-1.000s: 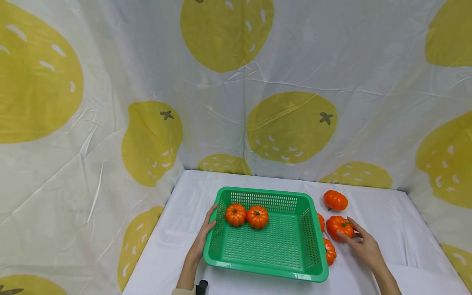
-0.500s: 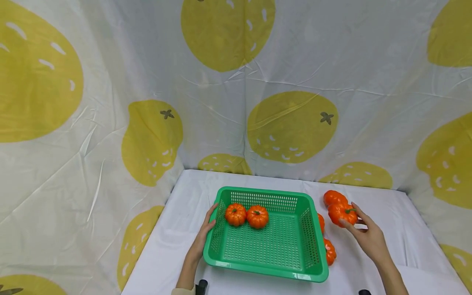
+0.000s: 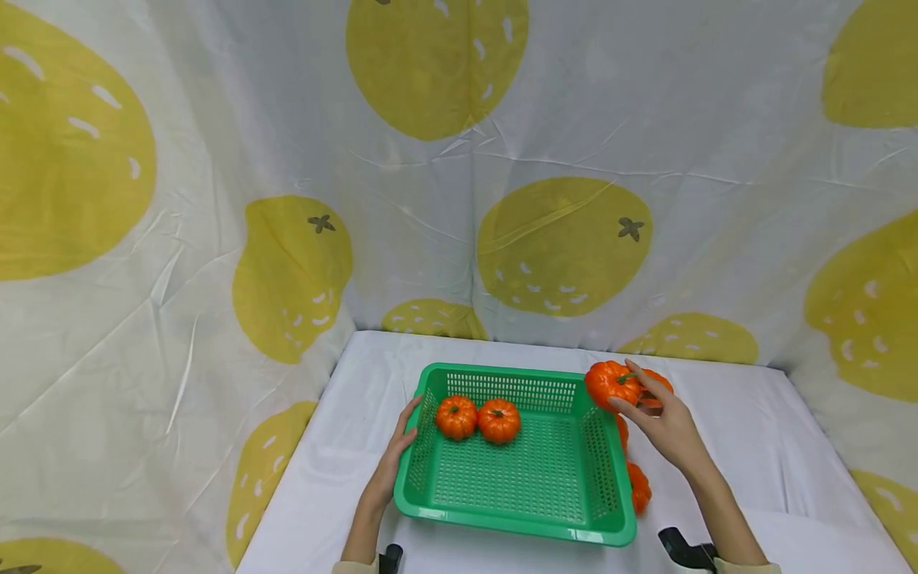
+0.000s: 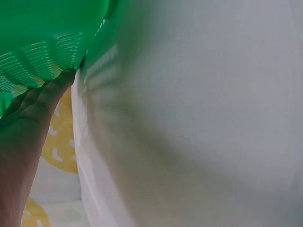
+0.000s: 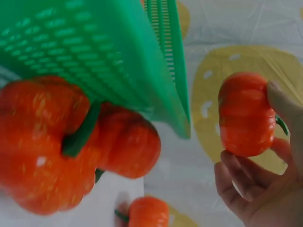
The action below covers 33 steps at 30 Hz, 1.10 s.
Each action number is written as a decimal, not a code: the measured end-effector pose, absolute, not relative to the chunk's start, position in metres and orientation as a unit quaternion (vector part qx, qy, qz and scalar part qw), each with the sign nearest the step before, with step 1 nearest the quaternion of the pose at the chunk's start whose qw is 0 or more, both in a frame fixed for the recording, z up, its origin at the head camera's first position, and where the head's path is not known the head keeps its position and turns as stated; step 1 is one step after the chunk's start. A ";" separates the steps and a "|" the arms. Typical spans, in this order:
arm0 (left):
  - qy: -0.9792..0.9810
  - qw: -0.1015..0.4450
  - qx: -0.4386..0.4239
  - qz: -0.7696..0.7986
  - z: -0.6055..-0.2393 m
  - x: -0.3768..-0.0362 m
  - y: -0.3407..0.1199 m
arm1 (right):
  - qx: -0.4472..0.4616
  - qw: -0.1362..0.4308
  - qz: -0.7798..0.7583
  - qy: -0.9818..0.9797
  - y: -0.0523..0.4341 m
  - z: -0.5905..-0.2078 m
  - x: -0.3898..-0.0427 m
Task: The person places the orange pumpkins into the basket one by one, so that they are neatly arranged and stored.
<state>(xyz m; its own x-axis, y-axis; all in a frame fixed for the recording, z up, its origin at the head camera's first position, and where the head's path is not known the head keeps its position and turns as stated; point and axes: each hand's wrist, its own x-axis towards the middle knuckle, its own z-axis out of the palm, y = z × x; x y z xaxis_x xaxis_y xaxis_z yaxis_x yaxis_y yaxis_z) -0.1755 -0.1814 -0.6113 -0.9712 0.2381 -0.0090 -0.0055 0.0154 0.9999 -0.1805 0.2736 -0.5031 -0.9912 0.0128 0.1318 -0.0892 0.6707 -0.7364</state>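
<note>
Six pumpkins — two in basket, one in right hand.

- Your right hand sits at the lower right, fingers curled under a small orange pumpkin and the thumb pressed on its right side by the green stem.
- The green basket fills the upper left, its slotted wall slanting down to a corner.
- Two blurred pumpkins lie close under the basket.
- A smaller pumpkin shows at the bottom edge.
- Behind lies white cloth with yellow patches.
</note>
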 end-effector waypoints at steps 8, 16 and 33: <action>0.706 0.091 0.082 0.697 -0.610 -0.175 -0.182 | 0.061 0.042 0.424 -0.903 0.245 -0.500 -0.193; 0.706 0.094 0.082 0.697 -0.609 -0.174 -0.182 | 0.090 0.025 0.428 -0.899 0.224 -0.506 -0.208; 0.709 0.085 0.079 0.696 -0.613 -0.176 -0.181 | 0.131 -0.060 0.424 -0.894 0.203 -0.524 -0.221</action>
<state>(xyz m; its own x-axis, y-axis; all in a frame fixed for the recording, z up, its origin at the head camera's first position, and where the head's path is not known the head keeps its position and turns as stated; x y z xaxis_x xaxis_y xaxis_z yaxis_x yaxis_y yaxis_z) -0.1762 -0.1813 -0.6128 -0.9731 0.2302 -0.0117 -0.0074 0.0199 0.9998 -0.2214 0.2030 -0.5244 -0.9587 -0.2845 0.0031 -0.1825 0.6067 -0.7737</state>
